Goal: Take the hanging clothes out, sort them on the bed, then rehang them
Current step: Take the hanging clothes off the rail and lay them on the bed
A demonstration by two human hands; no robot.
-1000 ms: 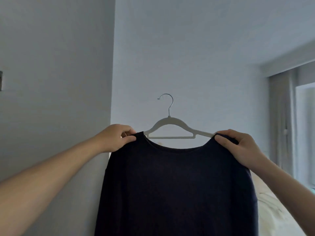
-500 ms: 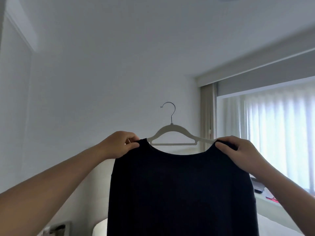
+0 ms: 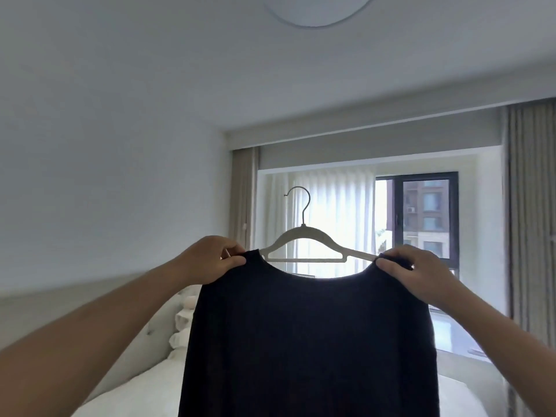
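Observation:
A dark navy long-sleeved top [image 3: 310,341] hangs on a white hanger [image 3: 304,242] with a metal hook, held up in front of me at chest height. My left hand [image 3: 210,260] pinches the top's left shoulder over the hanger's end. My right hand [image 3: 412,275] grips the right shoulder over the hanger's other arm. The top's lower part runs out of the frame's bottom edge. Below and behind the top lies the white bed [image 3: 135,392].
A padded headboard with pillows [image 3: 180,320] stands at the left below the wall. Behind the top is a window [image 3: 421,218] with sheer curtains and beige drapes [image 3: 529,236] at the right. A round ceiling lamp [image 3: 316,10] is overhead.
My view has swung right from the wall corner to the window and bed. Both hands keep the same hold on the top's shoulders, and the hanger stays level between them.

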